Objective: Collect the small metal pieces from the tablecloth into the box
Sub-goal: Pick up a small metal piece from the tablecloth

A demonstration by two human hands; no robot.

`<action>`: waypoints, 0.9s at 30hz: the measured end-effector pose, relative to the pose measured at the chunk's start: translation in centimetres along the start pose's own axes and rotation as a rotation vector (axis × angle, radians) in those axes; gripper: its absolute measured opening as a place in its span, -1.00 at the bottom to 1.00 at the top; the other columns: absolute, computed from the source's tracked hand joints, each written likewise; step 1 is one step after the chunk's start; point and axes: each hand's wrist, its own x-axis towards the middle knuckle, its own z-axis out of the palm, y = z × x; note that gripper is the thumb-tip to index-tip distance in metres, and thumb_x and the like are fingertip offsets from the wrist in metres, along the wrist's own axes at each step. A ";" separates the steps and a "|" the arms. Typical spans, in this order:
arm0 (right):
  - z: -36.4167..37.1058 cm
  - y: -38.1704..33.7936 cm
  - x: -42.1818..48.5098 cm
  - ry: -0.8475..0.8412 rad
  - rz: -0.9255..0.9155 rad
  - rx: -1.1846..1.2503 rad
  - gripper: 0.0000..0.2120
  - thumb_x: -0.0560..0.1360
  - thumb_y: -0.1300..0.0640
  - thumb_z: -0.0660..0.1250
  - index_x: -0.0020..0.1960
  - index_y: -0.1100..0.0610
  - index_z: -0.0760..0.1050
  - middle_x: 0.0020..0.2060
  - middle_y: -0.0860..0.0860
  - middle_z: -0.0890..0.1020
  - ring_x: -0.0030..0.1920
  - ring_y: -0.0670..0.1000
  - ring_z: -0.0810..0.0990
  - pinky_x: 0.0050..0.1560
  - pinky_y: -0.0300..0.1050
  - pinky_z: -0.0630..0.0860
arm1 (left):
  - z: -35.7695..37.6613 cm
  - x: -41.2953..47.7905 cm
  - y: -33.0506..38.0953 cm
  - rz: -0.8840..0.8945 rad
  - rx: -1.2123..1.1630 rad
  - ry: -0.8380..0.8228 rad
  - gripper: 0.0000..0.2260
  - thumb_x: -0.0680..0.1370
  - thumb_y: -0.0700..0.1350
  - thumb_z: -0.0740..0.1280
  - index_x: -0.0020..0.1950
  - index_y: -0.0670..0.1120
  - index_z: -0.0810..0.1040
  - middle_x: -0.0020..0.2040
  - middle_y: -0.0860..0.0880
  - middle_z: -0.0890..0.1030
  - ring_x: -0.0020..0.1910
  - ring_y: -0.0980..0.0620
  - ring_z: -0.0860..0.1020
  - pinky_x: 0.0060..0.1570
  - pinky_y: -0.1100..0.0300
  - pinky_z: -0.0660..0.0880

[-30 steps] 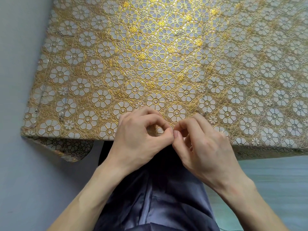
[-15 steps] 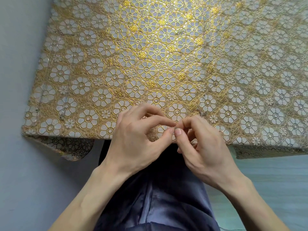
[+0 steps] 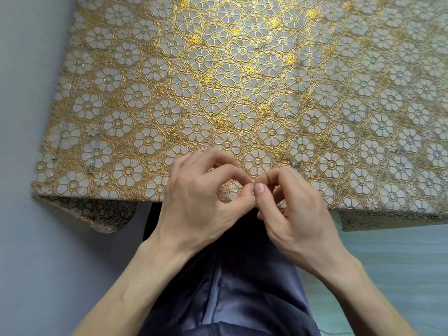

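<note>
Left hand (image 3: 194, 197) and right hand (image 3: 298, 214) curl in tip-to-tip pinches, contents untellable; metal piece (image 3: 293, 164) just beyond right hand looks tiny, light, stiff, needs a fingernail pinch off the tablecloth (image 3: 242, 81).

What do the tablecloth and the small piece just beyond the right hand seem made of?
The tablecloth is probably embossed vinyl or plastic lace: raised gold flower outlines shine over a pale mesh ground. The small piece is likely metal, silvery-grey with a faint glint, though too small to be sure.
</note>
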 end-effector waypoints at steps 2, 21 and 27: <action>0.1 -0.2 0.1 0.014 0.018 0.014 -0.85 0.59 -0.09 0.20 -0.04 -0.03 0.44 -0.17 -0.14 0.51 -0.27 -0.05 0.62 -0.30 0.08 0.56 | 0.2 -0.1 0.3 -0.037 -0.022 0.019 -0.92 0.44 0.03 0.47 -0.18 0.04 0.70 -0.10 0.09 0.61 -0.08 0.01 0.61 0.10 0.04 0.41; -0.5 -0.3 0.4 -0.107 0.231 0.328 -0.90 0.56 -0.03 0.27 -0.07 -0.02 0.48 -0.40 -0.12 0.56 -0.39 -0.05 0.63 -0.33 0.05 0.54 | -0.2 0.2 0.5 -0.221 -0.254 -0.064 -0.89 0.42 0.14 0.38 -0.18 0.16 0.67 -0.09 0.14 0.62 0.00 0.20 0.59 0.04 0.33 0.44; -0.5 -0.4 0.5 -0.119 0.215 0.349 -0.89 0.56 -0.02 0.26 -0.07 0.00 0.46 -0.40 -0.14 0.54 -0.40 -0.06 0.62 -0.34 -0.10 0.47 | -0.2 0.2 0.4 -0.219 -0.277 -0.065 -0.90 0.42 0.13 0.38 -0.18 0.17 0.66 -0.09 0.15 0.62 0.00 0.19 0.59 0.05 0.33 0.44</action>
